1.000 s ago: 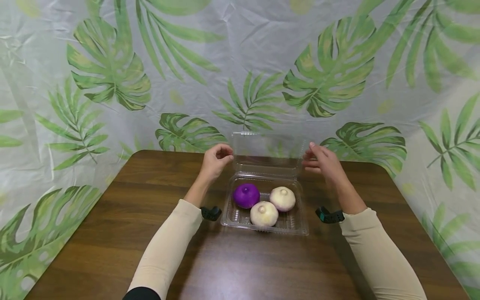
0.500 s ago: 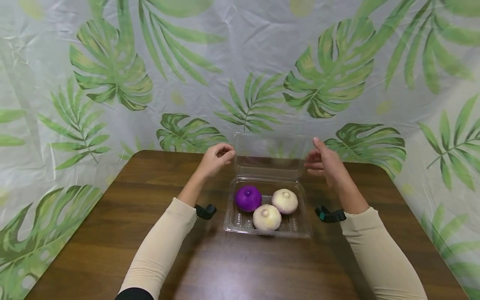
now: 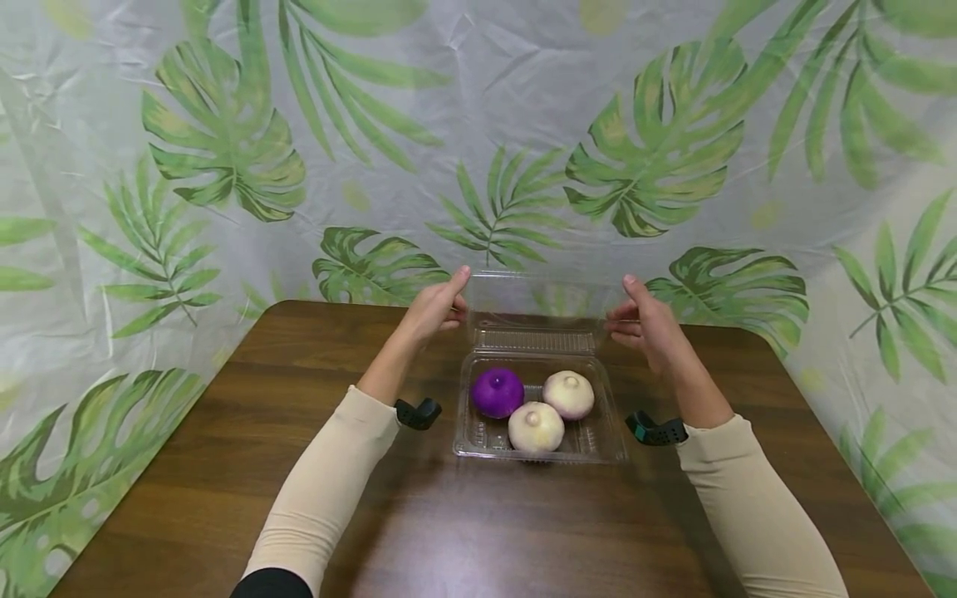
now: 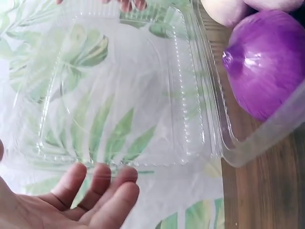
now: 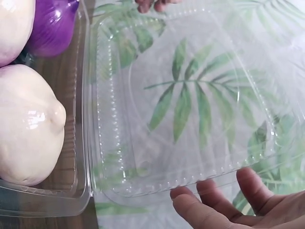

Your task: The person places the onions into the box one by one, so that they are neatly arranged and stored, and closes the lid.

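A clear plastic clamshell box (image 3: pixel 467 449) stands on the table with its hinged lid (image 3: pixel 542 295) raised at the back. Inside the base sit a purple onion-shaped vegetable (image 3: pixel 498 393), a whitish one at the front (image 3: pixel 536 428) and another whitish one at the right (image 3: pixel 569 395). My left hand (image 3: pixel 432 311) is at the lid's left edge, thumb up, its fingertips (image 4: pixel 125 175) close against the rim. At the opposite edge, my right hand (image 3: pixel 649 325) has loosely bent fingers (image 5: pixel 206 187) touching or nearly touching the rim. Neither thumb pinches the lid.
The brown wooden table (image 3: pixel 299 399) extends around the box. Behind its far edge hangs a pale sheet (image 3: pixel 516 75) with green leaf prints. Dark straps with small devices (image 3: pixel 419 414) are on both wrists.
My left hand has gone from thumb and finger close together to thumb raised and fingers along the lid's edge. The box sits slightly further right in view. My right hand has barely moved.
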The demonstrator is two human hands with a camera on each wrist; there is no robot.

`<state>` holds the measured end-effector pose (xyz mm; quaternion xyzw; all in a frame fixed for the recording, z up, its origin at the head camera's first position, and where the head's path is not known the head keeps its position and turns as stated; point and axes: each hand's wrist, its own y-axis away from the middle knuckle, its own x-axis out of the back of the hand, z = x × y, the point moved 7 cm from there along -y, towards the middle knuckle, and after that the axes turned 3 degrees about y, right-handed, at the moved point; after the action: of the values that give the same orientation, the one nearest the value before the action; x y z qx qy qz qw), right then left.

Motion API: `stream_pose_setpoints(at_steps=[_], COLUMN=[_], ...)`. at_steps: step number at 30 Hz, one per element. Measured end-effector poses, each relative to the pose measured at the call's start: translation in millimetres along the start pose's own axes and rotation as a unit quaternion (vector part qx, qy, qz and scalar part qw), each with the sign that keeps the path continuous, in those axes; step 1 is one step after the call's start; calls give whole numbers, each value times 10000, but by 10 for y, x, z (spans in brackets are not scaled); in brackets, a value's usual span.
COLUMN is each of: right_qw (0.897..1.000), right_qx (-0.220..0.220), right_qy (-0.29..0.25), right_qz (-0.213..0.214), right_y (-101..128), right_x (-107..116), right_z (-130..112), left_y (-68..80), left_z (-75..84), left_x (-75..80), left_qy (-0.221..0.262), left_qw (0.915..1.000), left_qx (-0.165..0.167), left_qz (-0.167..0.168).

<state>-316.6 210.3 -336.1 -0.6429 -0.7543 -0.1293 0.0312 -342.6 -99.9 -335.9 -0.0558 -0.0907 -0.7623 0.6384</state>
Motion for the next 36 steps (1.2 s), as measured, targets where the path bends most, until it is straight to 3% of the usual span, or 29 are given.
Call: stream_pose_setpoints(at_steps=[8,14,19,36], right_qw=[9997,9995,9992,9978], right_qx=[99,23,-155,81], right_qy=[226,304,357,569], right_qz=[-35,41,73,-338], right_y=[27,30,37,122], right_x=[8,15,13,4], right_z=[-1,11,37,3], left_y=[12,36,49,137], left_z=[49,71,54,37], left_x=[-17,-28,-32,-54], left_qy=[-47,-176,-15,62], left_qw=[9989,9981,9980,9998], left_qx=[433,569,628,153], left_qz=[181,140,111,111])
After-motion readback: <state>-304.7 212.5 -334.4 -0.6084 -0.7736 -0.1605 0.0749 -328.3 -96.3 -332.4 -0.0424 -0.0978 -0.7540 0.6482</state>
